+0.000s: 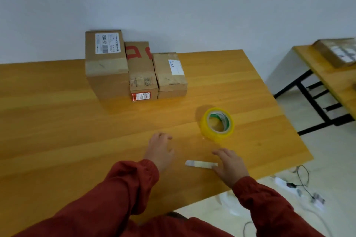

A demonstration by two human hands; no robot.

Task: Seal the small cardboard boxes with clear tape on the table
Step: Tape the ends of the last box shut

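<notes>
Three small cardboard boxes stand side by side at the back of the wooden table [57, 121]: a tall left box [106, 63] with a white label, a middle box [141, 71] with red print, and a low right box [170, 73]. A roll of clear yellowish tape [217, 124] lies in front of them to the right. A small white utility knife [201, 164] rests near the front edge. My left hand [159, 150] hovers flat over the table, holding nothing. My right hand [230, 165] lies open beside the knife's right end, its fingers touching or nearly touching it.
A second wooden table [327, 75] with black legs stands to the right, carrying another labelled cardboard box [339, 52]. Cables and a power strip [300, 188] lie on the pale floor beyond the table's right edge. A white wall runs behind the boxes.
</notes>
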